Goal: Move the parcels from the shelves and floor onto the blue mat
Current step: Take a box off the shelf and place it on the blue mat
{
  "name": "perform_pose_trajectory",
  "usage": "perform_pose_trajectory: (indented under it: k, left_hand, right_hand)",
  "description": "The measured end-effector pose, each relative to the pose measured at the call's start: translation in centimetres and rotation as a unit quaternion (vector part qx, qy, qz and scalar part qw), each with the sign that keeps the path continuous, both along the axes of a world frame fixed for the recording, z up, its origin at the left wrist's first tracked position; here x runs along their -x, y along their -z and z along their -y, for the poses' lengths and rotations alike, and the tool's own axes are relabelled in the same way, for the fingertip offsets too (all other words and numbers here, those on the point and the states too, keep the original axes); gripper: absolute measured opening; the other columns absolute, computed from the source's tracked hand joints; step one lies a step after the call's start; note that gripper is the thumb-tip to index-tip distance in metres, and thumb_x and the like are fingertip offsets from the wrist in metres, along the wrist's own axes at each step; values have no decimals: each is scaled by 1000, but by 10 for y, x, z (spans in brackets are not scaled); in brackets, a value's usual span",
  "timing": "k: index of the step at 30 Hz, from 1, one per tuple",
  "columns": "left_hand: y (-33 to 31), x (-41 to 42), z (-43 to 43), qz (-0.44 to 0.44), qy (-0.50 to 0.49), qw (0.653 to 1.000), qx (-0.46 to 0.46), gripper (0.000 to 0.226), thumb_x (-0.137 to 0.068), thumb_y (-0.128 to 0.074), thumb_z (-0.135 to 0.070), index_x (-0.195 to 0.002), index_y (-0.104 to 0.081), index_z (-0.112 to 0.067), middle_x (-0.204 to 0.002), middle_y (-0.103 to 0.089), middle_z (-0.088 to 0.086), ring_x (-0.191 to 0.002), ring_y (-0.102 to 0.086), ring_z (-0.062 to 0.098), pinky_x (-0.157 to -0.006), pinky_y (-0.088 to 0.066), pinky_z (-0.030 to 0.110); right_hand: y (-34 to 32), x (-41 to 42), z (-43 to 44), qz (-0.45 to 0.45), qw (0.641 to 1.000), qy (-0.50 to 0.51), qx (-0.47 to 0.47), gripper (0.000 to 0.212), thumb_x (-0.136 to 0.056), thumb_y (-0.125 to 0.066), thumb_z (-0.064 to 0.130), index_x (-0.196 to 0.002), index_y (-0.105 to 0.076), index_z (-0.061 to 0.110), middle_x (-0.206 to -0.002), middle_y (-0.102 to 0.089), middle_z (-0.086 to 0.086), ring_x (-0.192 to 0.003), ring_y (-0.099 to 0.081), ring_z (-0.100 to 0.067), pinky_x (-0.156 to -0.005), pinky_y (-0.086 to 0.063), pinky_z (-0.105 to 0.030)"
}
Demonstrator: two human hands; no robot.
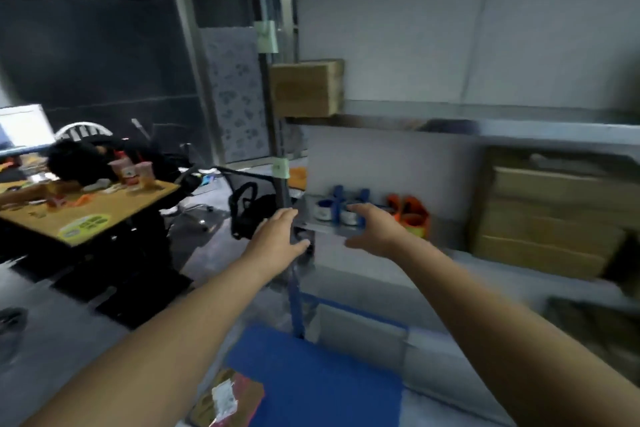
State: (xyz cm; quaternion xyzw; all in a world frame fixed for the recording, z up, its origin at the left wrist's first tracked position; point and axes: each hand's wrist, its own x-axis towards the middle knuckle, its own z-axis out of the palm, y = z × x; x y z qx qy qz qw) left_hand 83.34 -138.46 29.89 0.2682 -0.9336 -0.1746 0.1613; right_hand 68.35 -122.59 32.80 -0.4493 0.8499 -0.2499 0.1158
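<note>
Both my arms reach forward toward a metal shelf unit [381, 111]. My left hand [277, 239] is open with fingers straight, beside the shelf's left post. My right hand [372, 229] is open too, in front of a small box [332, 215] with blue and white items on the middle shelf. A brown cardboard parcel [304, 88] sits on the upper shelf at its left end. A larger stack of cardboard boxes [540, 218] stands on the right of the middle shelf. The blue mat [318, 381] lies on the floor below, with a brown parcel [228, 399] on its left edge.
Orange items [410, 215] sit behind the small box. A wooden table [86, 208] with cups and clutter stands to the left, with a black bag [249, 215] and chair base near the shelf post. The picture is motion-blurred.
</note>
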Motion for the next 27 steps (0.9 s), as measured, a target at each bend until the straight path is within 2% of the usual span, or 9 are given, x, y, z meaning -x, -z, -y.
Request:
perform_pose_trajectory:
  k: [4,8,11,18,21,24,27]
  left_hand:
    - [4,65,-111,30,115,993,-8,73,-90,-65,-36,-150,-30,-15,-158,-28,3,-143,-30,27,-115,-29,43]
    - [-6,132,-237,25,227,974,4,72,-91,-64,-34,-150,-31,-13,-159,-26,4,-144,-27,24,-118,-24,39]
    - [-15,179,-339,25,295,955,2,71,-91,-63,-36,-150,-31,-15,-158,-28,2,-144,-28,22,-119,-21,39]
    - [-5,262,-570,85,419,904,-15,79,-89,-66,-38,-152,-26,-13,-160,-23,4,-148,-17,24,-122,-13,37]
    - [4,289,-659,83,461,883,-23,77,-88,-67,-38,-151,-29,-15,-158,-26,3,-147,-19,24,-122,-15,39]
    - [12,306,-735,85,507,857,-26,77,-86,-68,-38,-150,-30,-15,-156,-29,3,-145,-24,23,-120,-20,40]
    - [17,325,-802,91,552,829,-11,77,-86,-69,-37,-149,-31,-14,-156,-31,3,-145,-25,22,-121,-17,39]
  right_hand:
    - [-7,32,-133,-22,994,105,-12,71,-77,-80,24,-141,-48,18,-141,-51,-7,-127,-51,-26,-102,-43,-32]
    - [-9,63,-278,-10,975,223,-14,82,-79,-79,28,-148,-37,15,-152,-38,-8,-139,-39,-25,-111,-33,-33]
    - [-5,83,-387,3,954,301,1,81,-80,-78,35,-148,-37,15,-152,-39,-5,-138,-40,-23,-112,-35,-34]
    - [12,110,-628,23,913,406,-20,75,-82,-75,38,-145,-41,16,-148,-44,-7,-134,-44,-24,-108,-38,-34]
    - [20,112,-716,31,891,452,-28,79,-83,-74,41,-148,-38,14,-151,-40,-6,-137,-40,-23,-112,-35,-35]
    - [28,111,-788,40,865,500,-21,77,-82,-75,39,-146,-41,13,-147,-45,-8,-133,-46,-24,-107,-38,-33]
    - [37,110,-846,49,837,545,-11,76,-82,-74,39,-145,-40,15,-147,-46,-6,-133,-46,-24,-107,-39,-35]
